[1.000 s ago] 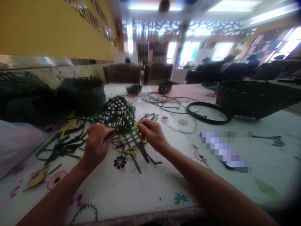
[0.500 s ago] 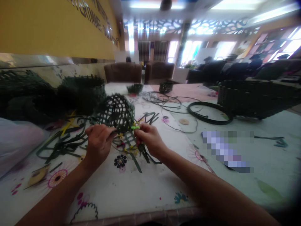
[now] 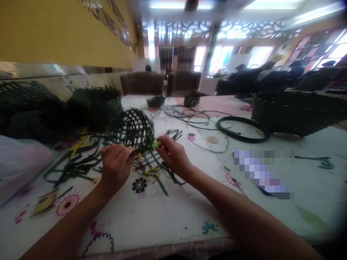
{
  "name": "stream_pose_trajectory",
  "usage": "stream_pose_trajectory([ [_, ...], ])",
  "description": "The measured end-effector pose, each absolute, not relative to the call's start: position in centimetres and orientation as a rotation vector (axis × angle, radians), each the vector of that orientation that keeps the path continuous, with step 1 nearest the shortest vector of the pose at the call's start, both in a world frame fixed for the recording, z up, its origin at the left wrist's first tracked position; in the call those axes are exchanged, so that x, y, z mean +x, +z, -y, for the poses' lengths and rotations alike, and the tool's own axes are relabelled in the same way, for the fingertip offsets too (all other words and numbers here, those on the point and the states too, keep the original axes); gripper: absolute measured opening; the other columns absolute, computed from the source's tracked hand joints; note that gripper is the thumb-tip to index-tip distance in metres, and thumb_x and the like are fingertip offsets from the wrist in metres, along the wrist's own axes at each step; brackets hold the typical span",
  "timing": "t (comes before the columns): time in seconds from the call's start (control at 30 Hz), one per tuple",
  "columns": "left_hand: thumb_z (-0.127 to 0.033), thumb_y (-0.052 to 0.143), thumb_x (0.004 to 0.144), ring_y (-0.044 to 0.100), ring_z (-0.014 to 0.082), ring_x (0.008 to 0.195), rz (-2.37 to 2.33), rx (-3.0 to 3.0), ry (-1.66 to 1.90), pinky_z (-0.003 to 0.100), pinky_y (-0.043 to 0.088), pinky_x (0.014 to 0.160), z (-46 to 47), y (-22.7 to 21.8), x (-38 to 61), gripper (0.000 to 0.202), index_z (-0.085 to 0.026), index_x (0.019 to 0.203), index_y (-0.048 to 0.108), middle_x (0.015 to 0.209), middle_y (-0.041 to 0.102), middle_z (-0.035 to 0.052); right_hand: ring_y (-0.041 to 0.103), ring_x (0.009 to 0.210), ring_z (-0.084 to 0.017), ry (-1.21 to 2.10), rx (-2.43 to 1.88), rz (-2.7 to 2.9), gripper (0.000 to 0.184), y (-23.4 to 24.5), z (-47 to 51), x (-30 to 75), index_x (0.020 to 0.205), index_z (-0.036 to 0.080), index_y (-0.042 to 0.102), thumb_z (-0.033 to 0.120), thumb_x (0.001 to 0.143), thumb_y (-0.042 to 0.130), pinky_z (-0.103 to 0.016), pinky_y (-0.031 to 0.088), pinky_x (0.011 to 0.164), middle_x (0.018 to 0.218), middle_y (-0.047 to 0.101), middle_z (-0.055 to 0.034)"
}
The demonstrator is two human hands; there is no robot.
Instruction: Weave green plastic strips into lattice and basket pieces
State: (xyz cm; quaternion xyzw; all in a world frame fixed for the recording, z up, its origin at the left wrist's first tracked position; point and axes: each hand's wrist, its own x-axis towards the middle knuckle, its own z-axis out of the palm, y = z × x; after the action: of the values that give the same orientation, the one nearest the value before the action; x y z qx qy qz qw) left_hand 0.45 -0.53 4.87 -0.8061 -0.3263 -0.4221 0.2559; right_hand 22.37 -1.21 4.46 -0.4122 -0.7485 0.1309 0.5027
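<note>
Between my hands is an open weave of dark green strips (image 3: 153, 159), part of it flat, with yellow ties (image 3: 153, 172) and a dark purple tie (image 3: 140, 167) along it. My left hand (image 3: 116, 164) is closed, its fingertips pinching a dark strip at the weave's left edge. At the right edge, my right hand (image 3: 176, 157) has thumb and forefinger closed by a bright green tie (image 3: 155, 144); how firmly they grip it is hard to see. Just behind stands a domed, loosely woven basket (image 3: 135, 126), touching or close to the fingers.
Loose dark strips (image 3: 73, 166) lie left, beside a plastic bag (image 3: 18, 162). Dark woven baskets (image 3: 94, 108) stand back left, a large one (image 3: 298, 112) at right. A coiled dark band (image 3: 242, 129), thin coiled cane (image 3: 187, 113) and a blurred-out purple item (image 3: 260, 173) lie rightward.
My right hand has shifted slightly up, its fingers loosening and rearranging around the green tie. Strips below that hand now hang differently. My left hand has barely moved.
</note>
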Motion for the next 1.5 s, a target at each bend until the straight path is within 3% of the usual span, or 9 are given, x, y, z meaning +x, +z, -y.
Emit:
stream_pose_trajectory([
  [0.17,-0.023,0.057,0.091,0.055,0.0201,0.073,0.864,-2.259,-1.179,0.037,0.035,0.076,0.3,5.4,0.1,0.006,-0.018,0.091,0.060,0.074,0.060,0.0025,0.050,0.070,-0.012,-0.158,-0.942,2.237,0.020,4.2,0.3,24.1,0.109,0.018,0.057,0.014,0.093,0.044,-0.024,0.037,0.059,0.094,0.061,-0.0066],
  [0.4,-0.024,0.057,0.092,0.056,0.0186,0.071,0.806,-2.342,-1.173,0.036,0.036,0.075,0.2,5.5,0.0,0.007,-0.019,0.089,0.061,0.075,0.063,0.0022,0.046,0.071,-0.014,-0.511,-0.854,2.348,0.030,4.6,0.6,24.7,0.094,0.018,0.063,0.012,0.097,0.034,-0.027,0.027,0.054,0.088,0.060,-0.0058],
  [0.53,-0.026,0.056,0.093,0.056,0.0178,0.070,0.817,-2.347,-1.165,0.037,0.035,0.076,0.4,5.6,0.1,0.009,-0.021,0.089,0.062,0.073,0.063,0.0013,0.047,0.067,-0.012,-0.036,-0.910,2.129,0.024,5.1,1.3,23.6,0.073,0.017,0.058,0.017,0.092,0.044,-0.024,0.030,0.055,0.077,0.058,-0.0038],
  [0.73,-0.025,0.056,0.092,0.057,0.0176,0.070,0.784,-2.314,-1.150,0.037,0.034,0.077,0.8,5.4,0.2,0.008,-0.023,0.090,0.064,0.073,0.064,0.0002,0.034,0.038,-0.006,1.386,-1.021,1.209,0.023,5.6,1.8,21.8,0.057,0.018,0.048,0.025,0.078,0.054,-0.021,0.023,0.039,0.049,0.045,0.0045],
  [0.83,-0.021,0.059,0.090,0.057,0.0183,0.070,0.755,-2.228,-1.138,0.038,0.034,0.077,0.9,5.3,0.2,0.005,-0.022,0.093,0.063,0.073,0.064,0.0005,0.031,0.036,-0.004,1.585,-0.950,1.019,0.025,5.8,1.9,21.6,0.059,0.017,0.047,0.030,0.075,0.062,-0.020,0.017,0.036,0.050,0.044,0.0062],
  [0.97,-0.020,0.060,0.089,0.057,0.0193,0.071,0.765,-2.181,-1.154,0.038,0.034,0.076,0.9,5.3,0.2,0.003,-0.020,0.092,0.061,0.073,0.063,0.0018,0.037,0.039,-0.006,1.294,-0.976,1.240,0.031,5.6,2.3,21.5,0.063,0.018,0.048,0.039,0.082,0.061,-0.020,0.024,0.040,0.051,0.045,0.0055],
  [1.1,-0.022,0.057,0.091,0.056,0.0198,0.070,0.816,-2.171,-1.139,0.038,0.034,0.076,0.8,5.2,0.3,0.005,-0.020,0.092,0.061,0.071,0.061,0.0015,0.046,0.056,-0.011,0.456,-1.112,1.696,0.018,4.9,2.3,21.5,0.070,0.018,0.052,0.022,0.087,0.054,-0.023,0.035,0.054,0.063,0.054,0.0006],
  [1.27,-0.024,0.055,0.093,0.055,0.0188,0.069,0.842,-2.215,-1.094,0.037,0.032,0.076,0.9,5.2,0.5,0.008,-0.022,0.089,0.062,0.071,0.061,0.0004,0.048,0.075,-0.017,-0.538,-0.885,2.140,0.027,5.0,1.8,22.7,0.076,0.018,0.056,0.009,0.094,0.039,-0.029,0.036,0.066,0.080,0.058,-0.0061],
  [1.5,-0.026,0.054,0.093,0.053,0.0186,0.069,0.828,-2.288,-1.072,0.037,0.033,0.074,0.7,5.3,0.6,0.013,-0.021,0.083,0.061,0.070,0.061,0.0007,0.048,0.078,-0.016,-0.402,-0.750,2.184,0.028,4.8,0.7,23.8,0.074,0.018,0.051,0.008,0.095,0.034,-0.029,0.040,0.071,0.086,0.058,-0.0074],
])
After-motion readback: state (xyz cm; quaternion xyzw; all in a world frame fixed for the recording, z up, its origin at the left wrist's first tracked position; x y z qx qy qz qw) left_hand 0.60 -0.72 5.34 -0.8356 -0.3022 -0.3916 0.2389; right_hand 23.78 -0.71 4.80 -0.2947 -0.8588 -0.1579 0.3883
